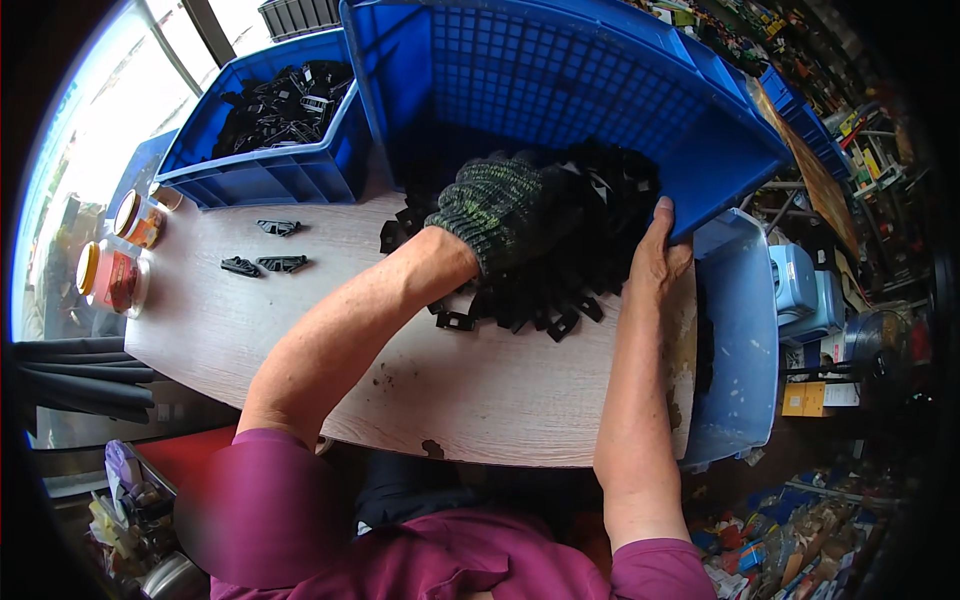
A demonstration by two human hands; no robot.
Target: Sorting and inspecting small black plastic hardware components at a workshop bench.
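A large blue plastic crate is tipped on its side, its mouth toward me. Black plastic parts lie inside it and spill in a heap onto the table. My left hand, in a dark green-and-black knitted glove, reaches into the heap at the mouth; its fingers are hidden among the dark parts. At the crate's right rim, my bare right hand grips the edge, thumb on top and the other fingers mostly out of sight. Several black parts are scattered along the heap's near edge.
Three separate black pieces lie on the pale wooden table, left of the heap. Behind them stands a blue bin of black parts. Two lidded jars sit by the window. A pale blue tub adjoins the table's right edge.
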